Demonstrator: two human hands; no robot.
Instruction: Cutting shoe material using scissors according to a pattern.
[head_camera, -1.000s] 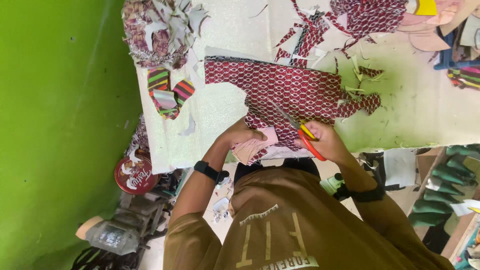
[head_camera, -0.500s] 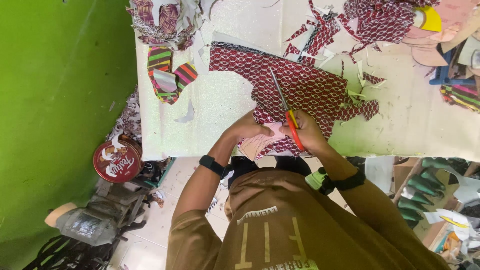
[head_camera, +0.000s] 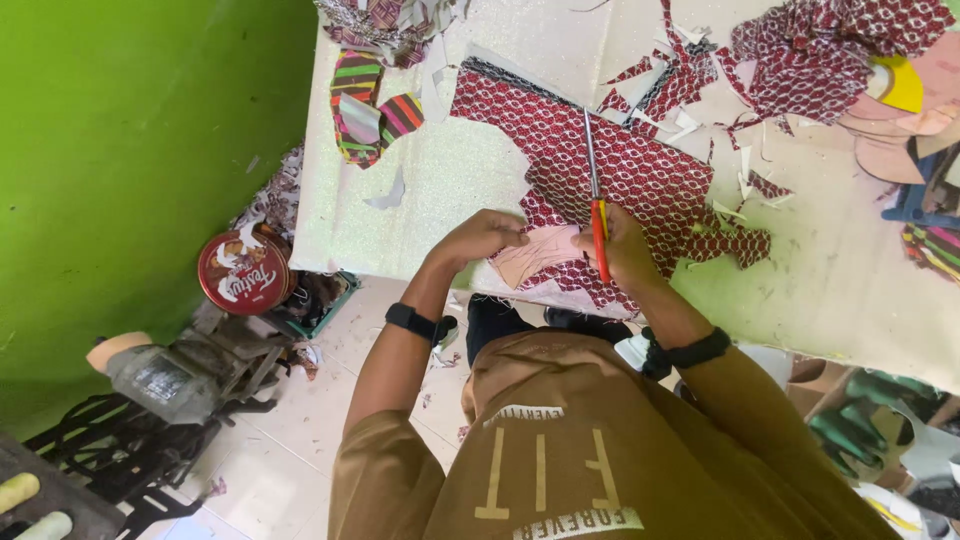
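On the pale glittery worktable (head_camera: 450, 190), red patterned fabric sheet (head_camera: 610, 170) at centre, orange-handled scissors (head_camera: 596, 200) on it; striped fabric scraps (head_camera: 372, 105) at 9 o'clock, pink paper template (head_camera: 535, 255) at 6, round red tin (head_camera: 243, 272) off-table at 8.
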